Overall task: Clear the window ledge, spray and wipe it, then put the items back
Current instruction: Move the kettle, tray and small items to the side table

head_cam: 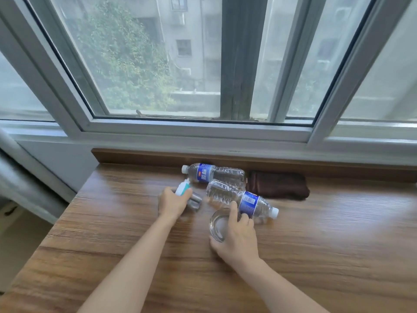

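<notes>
Head view: left hand (172,203) has its fingers curled round a small spray bottle (183,188) above the wooden ledge (112,233). Right hand (237,239) grips a glass (220,224) by its rim. Two water bottles (214,173) (242,199) lie beside a brown cloth (278,186) near the window.

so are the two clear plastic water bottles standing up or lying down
Lying down. The far clear plastic water bottle points its white cap left; the near clear plastic water bottle points its cap right, on the wooden ledge.
</notes>
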`<state>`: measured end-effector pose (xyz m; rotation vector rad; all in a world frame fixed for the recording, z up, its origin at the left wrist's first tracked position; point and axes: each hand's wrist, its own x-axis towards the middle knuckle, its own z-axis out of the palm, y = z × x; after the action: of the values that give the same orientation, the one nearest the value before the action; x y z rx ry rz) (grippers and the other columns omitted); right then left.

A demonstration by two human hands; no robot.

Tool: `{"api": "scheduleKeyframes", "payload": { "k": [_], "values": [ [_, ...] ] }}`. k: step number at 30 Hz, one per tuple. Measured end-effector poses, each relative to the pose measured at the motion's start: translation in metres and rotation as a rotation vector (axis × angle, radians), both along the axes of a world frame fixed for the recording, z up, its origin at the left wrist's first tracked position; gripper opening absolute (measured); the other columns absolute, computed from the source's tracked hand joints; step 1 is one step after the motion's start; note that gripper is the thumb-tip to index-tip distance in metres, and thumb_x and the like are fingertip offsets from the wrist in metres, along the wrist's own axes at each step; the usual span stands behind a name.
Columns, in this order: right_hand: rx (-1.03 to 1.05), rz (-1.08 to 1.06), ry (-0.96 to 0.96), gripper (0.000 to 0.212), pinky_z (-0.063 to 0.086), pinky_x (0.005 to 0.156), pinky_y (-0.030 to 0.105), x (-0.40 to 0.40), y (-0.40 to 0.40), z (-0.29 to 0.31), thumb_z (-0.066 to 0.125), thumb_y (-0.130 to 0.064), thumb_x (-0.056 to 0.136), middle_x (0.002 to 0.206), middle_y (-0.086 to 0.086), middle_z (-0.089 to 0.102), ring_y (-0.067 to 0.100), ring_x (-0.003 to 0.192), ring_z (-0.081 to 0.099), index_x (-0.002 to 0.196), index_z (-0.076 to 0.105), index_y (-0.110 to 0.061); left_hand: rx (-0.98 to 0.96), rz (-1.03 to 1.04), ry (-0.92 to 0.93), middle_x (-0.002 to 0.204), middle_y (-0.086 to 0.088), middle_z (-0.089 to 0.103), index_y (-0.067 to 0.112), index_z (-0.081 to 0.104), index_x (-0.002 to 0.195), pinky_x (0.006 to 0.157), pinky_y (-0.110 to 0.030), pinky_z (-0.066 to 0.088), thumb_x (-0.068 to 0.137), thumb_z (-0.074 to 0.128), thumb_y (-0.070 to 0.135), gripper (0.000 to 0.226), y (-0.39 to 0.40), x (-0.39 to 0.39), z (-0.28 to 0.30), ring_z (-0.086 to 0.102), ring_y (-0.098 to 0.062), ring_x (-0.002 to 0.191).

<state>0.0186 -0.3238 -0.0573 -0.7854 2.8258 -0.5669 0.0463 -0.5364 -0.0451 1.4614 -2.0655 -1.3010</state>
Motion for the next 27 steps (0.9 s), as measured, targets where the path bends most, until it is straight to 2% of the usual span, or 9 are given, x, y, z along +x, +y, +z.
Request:
{"api": "scheduleKeyframes", "payload": {
  "k": [2,6,8,11,13,16,19,23,27],
  "values": [
    [-0.022,0.009,-0.005,0.123,0.048,0.090,0.036,0.004,0.005,0.001,0.072,-0.067,0.071,0.116,0.009,0.048,0.030,0.105,0.049,0.164,0.010,-0.015,-0.023,-0.025,0.050,0.095,0.001,0.068,0.021,0.062,0.090,0.085,-0.038,0.053,0.082,0.079,0.043,0.028,0.004,0.010,0.005,0.066,-0.026,0.101],
    [-0.071,0.006,0.021,0.122,0.046,0.095,0.035,0.013,0.019,0.008,0.063,-0.071,0.070,0.117,0.004,0.046,0.027,0.107,0.049,0.164,0.006,-0.019,-0.131,-0.141,0.072,0.106,0.002,0.060,0.018,0.066,0.112,0.087,-0.035,0.047,0.085,0.074,0.043,0.038,0.020,0.026,0.024,0.056,-0.021,0.112],
    [-0.089,-0.009,0.030,0.121,0.045,0.099,0.034,0.016,0.027,0.015,0.061,-0.071,0.071,0.121,0.004,0.046,0.026,0.111,0.048,0.164,0.003,-0.020,-0.172,-0.216,0.089,0.110,0.001,0.055,0.023,0.064,0.119,0.085,-0.032,0.044,0.086,0.075,0.041,0.040,0.035,0.028,0.040,0.058,-0.018,0.105],
    [-0.123,-0.047,0.046,0.120,0.045,0.101,0.035,0.017,0.046,0.026,0.068,-0.067,0.071,0.126,0.002,0.048,0.025,0.114,0.047,0.164,0.004,-0.023,-0.225,-0.356,0.115,0.120,0.002,0.052,0.026,0.060,0.129,0.083,-0.027,0.042,0.088,0.076,0.042,0.047,0.060,0.025,0.062,0.057,-0.006,0.091],
    [-0.137,-0.081,0.052,0.119,0.045,0.100,0.036,0.017,0.060,0.035,0.069,-0.065,0.071,0.126,0.001,0.049,0.026,0.114,0.047,0.163,0.007,-0.025,-0.254,-0.437,0.156,0.121,0.005,0.052,0.024,0.058,0.134,0.085,-0.025,0.042,0.088,0.077,0.040,0.052,0.076,0.019,0.072,0.057,-0.005,0.093],
    [-0.148,-0.130,0.068,0.116,0.046,0.095,0.037,0.012,0.086,0.049,0.071,-0.063,0.068,0.123,0.000,0.049,0.025,0.112,0.047,0.160,0.006,-0.035,-0.295,-0.535,0.233,0.122,0.006,0.055,0.020,0.060,0.136,0.098,-0.030,0.047,0.085,0.081,0.034,0.057,0.101,0.004,0.079,0.057,-0.014,0.111],
    [-0.153,-0.182,0.078,0.116,0.047,0.092,0.037,0.006,0.118,0.058,0.071,-0.063,0.067,0.121,-0.002,0.048,0.024,0.111,0.045,0.160,0.006,-0.036,-0.350,-0.644,0.310,0.125,0.004,0.058,0.015,0.062,0.135,0.107,-0.039,0.048,0.081,0.085,0.027,0.060,0.131,-0.012,0.080,0.056,-0.016,0.118],
    [-0.150,-0.260,0.083,0.119,0.046,0.093,0.035,-0.003,0.172,0.070,0.069,-0.067,0.069,0.125,-0.004,0.048,0.020,0.112,0.041,0.162,0.002,-0.036,-0.397,-0.778,0.407,0.124,0.004,0.059,0.015,0.060,0.137,0.107,-0.036,0.046,0.078,0.087,0.022,0.065,0.181,-0.032,0.083,0.053,-0.016,0.118],
    [-0.178,-0.348,0.057,0.121,0.043,0.104,0.034,-0.015,0.237,0.077,0.067,-0.069,0.064,0.134,-0.010,0.046,0.019,0.122,0.041,0.162,0.006,-0.036,-0.359,-0.871,0.490,0.118,0.010,0.058,0.023,0.055,0.139,0.101,-0.035,0.047,0.075,0.088,0.016,0.073,0.240,-0.058,0.085,0.054,-0.015,0.112]
  ]
}}
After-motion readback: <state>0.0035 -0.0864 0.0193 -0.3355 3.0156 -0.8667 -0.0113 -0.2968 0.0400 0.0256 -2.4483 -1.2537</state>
